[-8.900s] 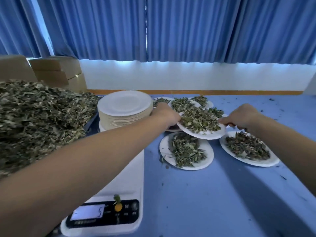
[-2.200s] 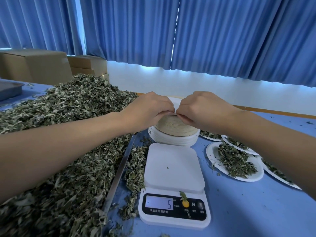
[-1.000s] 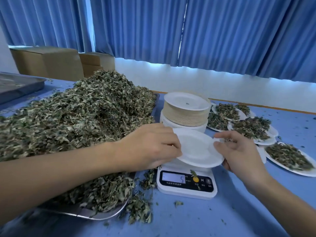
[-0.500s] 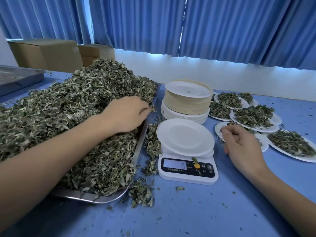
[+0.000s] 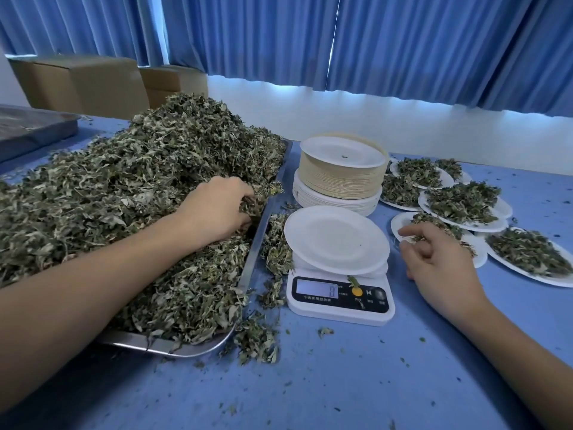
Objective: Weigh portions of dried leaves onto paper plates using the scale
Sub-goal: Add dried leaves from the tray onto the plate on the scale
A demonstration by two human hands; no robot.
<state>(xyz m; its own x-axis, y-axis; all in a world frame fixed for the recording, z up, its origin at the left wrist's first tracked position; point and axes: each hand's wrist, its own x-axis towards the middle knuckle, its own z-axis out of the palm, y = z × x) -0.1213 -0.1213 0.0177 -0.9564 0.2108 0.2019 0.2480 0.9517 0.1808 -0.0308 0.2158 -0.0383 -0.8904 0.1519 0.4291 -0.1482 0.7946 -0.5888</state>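
left hand point(image 5: 221, 209) curled round clump of dried leaves point(image 5: 148, 175) mid-left, empty paper plate point(image 5: 336, 238) on scale point(image 5: 341, 297) just right of it; right hand point(image 5: 440, 262) loose, holding nothing

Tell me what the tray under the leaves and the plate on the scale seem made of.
Tray: likely stainless steel; its bare rim is grey, shiny and reflective. Plate: probably pressed paper or pulp; matte white, thin, with a shallow moulded rim, though coated foam cannot be ruled out.
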